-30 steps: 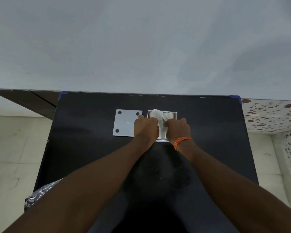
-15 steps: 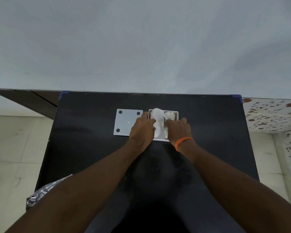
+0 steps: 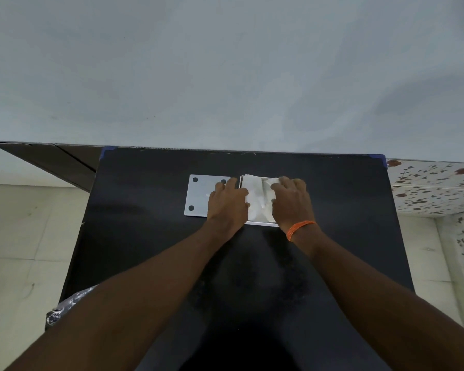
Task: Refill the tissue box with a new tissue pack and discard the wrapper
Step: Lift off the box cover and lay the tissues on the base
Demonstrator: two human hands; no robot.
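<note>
A white tissue box [image 3: 260, 224] stands open at the far middle of the black table [image 3: 340, 210], filled with crumpled white tissues [image 3: 257, 199]. My left hand [image 3: 227, 203] straddles the box's left wall, thumb against the tissues and fingers outside over a grey plate. My right hand [image 3: 291, 200] lies on the right part of the tissues, fingers curled onto them near the far corner; an orange thread band circles its wrist. The box's right wall is hidden under this hand.
The flat grey plate [image 3: 198, 194] with black dots at its corners lies just left of the box. Crinkled printed plastic [image 3: 65, 307] shows at the table's near left edge, partly behind my forearm. A pale wall stands behind the table, and tiled floor lies on both sides.
My left hand has slid left off the tissues to the box's left wall, uncovering more tissue. My right hand has shifted slightly right and farther along the tissues.
</note>
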